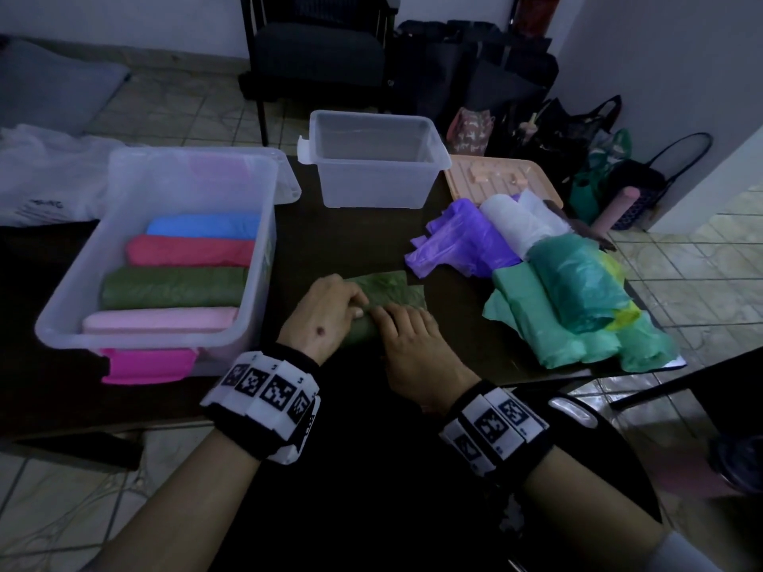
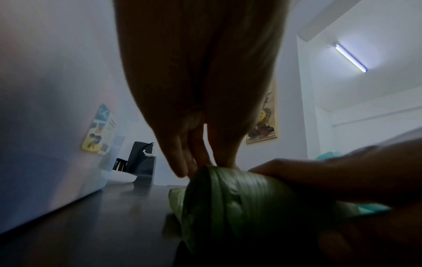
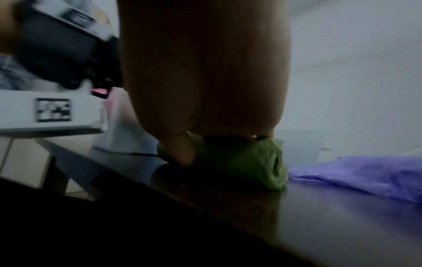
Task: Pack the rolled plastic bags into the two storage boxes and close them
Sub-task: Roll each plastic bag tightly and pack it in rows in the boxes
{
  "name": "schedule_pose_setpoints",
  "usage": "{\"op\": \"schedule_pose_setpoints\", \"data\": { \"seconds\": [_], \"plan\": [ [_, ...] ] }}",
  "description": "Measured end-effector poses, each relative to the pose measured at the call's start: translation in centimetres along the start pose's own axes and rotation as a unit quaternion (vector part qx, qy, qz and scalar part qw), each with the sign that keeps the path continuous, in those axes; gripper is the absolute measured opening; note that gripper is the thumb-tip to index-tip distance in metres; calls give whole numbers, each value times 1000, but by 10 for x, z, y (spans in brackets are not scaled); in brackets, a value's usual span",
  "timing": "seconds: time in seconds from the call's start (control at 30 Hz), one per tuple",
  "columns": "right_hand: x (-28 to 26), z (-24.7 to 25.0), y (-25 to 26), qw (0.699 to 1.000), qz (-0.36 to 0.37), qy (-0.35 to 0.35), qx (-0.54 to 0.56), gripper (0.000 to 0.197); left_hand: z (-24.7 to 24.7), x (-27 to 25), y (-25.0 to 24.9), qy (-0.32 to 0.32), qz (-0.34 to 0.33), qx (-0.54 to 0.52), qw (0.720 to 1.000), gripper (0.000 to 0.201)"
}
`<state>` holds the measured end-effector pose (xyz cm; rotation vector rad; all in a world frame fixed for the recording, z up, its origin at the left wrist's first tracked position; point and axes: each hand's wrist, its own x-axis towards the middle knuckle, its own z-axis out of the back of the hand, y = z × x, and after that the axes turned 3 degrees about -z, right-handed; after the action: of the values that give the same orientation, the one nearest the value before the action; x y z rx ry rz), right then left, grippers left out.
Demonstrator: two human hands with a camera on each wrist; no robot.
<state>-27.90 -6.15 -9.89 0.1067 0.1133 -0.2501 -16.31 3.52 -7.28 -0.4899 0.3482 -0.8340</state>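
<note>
Dim light falls on a dark table (image 1: 363, 241) over tiled floor. Near its front edge both hands work a dark green bag (image 1: 388, 295), half rolled: the left hand (image 1: 326, 315) curls its fingers over the roll, the right hand (image 1: 417, 344) presses down beside it. This looks like rolling, not yet packing. At the left edge the large box (image 1: 74, 315) holds four rolls; the small box (image 1: 371, 179) stands bare toward the back. Next the roll needs finishing tightly, then lifting without letting it spring loose.
</note>
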Motion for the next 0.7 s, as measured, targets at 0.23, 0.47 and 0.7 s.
{"op": "schedule_pose_setpoints", "data": {
  "seconds": [0.23, 0.47, 0.7],
  "plan": [
    [25, 16, -3, 997, -5, 70, 12, 73, -10, -14, -2, 68, -45, 101, 992, 61],
    [29, 26, -1, 992, -18, 112, 53, 68, -6, -10, -4, 60, -55, 125, 989, 43],
    [10, 26, -6, 994, 25, 34, 105, 50, 12, -2, -3, 203, -3, 59, 977, 40]
  ]
}}
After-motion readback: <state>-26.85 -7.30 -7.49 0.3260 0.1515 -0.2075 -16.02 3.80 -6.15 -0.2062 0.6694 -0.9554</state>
